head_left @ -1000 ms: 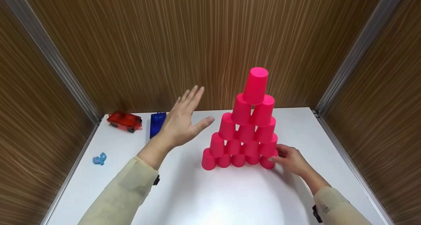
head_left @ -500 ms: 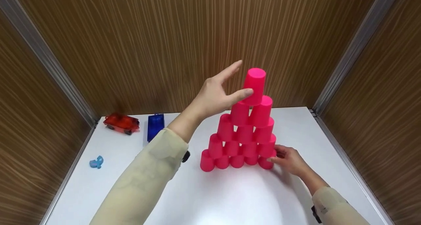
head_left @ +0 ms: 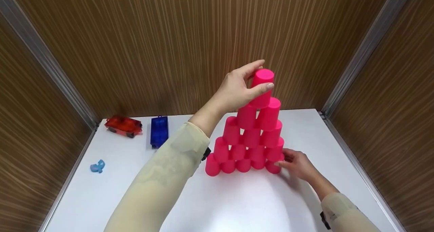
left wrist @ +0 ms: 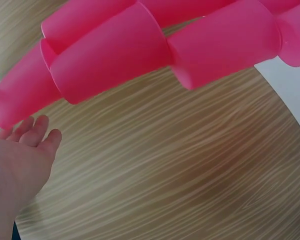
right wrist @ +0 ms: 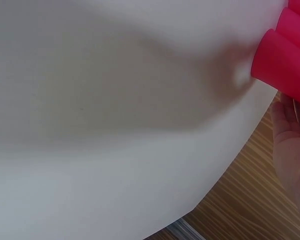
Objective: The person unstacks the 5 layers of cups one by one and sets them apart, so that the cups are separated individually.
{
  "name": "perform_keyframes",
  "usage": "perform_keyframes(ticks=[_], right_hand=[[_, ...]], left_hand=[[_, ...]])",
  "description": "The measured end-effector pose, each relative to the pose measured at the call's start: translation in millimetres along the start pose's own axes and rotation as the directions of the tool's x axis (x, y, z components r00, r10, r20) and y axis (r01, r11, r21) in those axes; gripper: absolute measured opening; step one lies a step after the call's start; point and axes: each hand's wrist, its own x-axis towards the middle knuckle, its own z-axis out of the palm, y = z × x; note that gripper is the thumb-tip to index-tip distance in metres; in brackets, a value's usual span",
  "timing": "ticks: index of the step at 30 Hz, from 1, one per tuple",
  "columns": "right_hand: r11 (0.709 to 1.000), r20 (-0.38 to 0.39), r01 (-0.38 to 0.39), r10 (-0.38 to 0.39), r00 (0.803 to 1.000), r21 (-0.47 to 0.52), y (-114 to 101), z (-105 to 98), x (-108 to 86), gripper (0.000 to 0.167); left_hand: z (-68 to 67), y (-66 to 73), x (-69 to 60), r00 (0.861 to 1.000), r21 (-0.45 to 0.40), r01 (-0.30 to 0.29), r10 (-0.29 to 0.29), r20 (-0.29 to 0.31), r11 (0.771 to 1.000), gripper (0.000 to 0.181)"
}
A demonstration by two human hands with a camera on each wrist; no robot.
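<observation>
Left grip [head_left: 235, 89]: thumb and fingers straddling top cup [head_left: 262, 99], one o'clock on pink pyramid [head_left: 251, 137]; whether clasped, cannot tell. Right grip [head_left: 298, 164]: pinching bottom cup [head_left: 272, 168], five o'clock. Handling: presumably light, stiff, rather slippery; best taken gently by opposite sides.

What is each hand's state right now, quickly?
Left hand: around the top cup; grip cannot be told.
Right hand: holding the bottom row's right-end cup.
</observation>
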Motion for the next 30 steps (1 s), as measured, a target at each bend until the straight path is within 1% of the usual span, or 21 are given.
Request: perform_keyframes(ticks=[5,9,12,15,17,19,22,24,28,30], right_hand=[[1.0,0.001,-0.029,0.029,1.0,0.001,0,2,1.1,0.06],[1.0,0.003,-0.024,0.024,1.0,0.007,1,2,1.2,0.06],[1.0,0.009,-0.002,0.002,1.0,0.006,2,2,1.6,0.06],[1.0,0.005,0.004,-0.004,1.0,0.015,3,3,2.2,0.06],[1.0,0.013,0.009,-0.009,1.0,0.008,4,3,4.0,0.06],[1.0,0.012,-0.001,0.001,1.0,0.002,4,4,5.6,0.06],[1.0,0.017,-0.013,0.014,1.0,-0.016,4,5,7.9,0.06],[1.0,0.018,-0.021,0.021,1.0,-0.015,4,4,9.3,0.061],[1.0,0.029,-0.017,0.017,0.999,-0.014,4,2,11.4,0.061],[1.0,0.032,-0.015,0.015,0.999,-0.013,4,0,12.2,0.062]], left_hand=[[0.9,-0.7,0.4,1.0,-0.005,0.014,-0.014,0.001,1.0,0.073],[1.0,-1.6,-0.5,1.0,-0.001,0.021,-0.021,-0.002,1.0,0.068],[0.8,-1.3,-0.8,0.999,-0.003,0.032,-0.032,-0.004,0.999,0.066],[0.9,-1.0,-0.4,0.999,-0.006,0.04,-0.04,-0.005,0.999,0.065],[-0.7,-1.4,-1.0,0.999,-0.011,0.041,-0.041,-0.011,0.999,0.065],[-3.0,-2.3,-2.4,0.999,-0.018,0.038,-0.038,-0.02,0.999,0.065],[-9.8,-4.2,-7.2,0.999,-0.035,0.023,-0.025,-0.046,0.999,0.065],[-16.4,-6.4,-12.3,0.997,-0.043,0.001,-0.005,-0.073,0.999,0.064],[-35.3,-12.5,-27.0,0.991,-0.026,-0.029,0.025,-0.134,0.999,0.062],[-46.9,-17.3,-37.1,0.986,-0.009,-0.031,0.029,-0.162,0.999,0.063]])
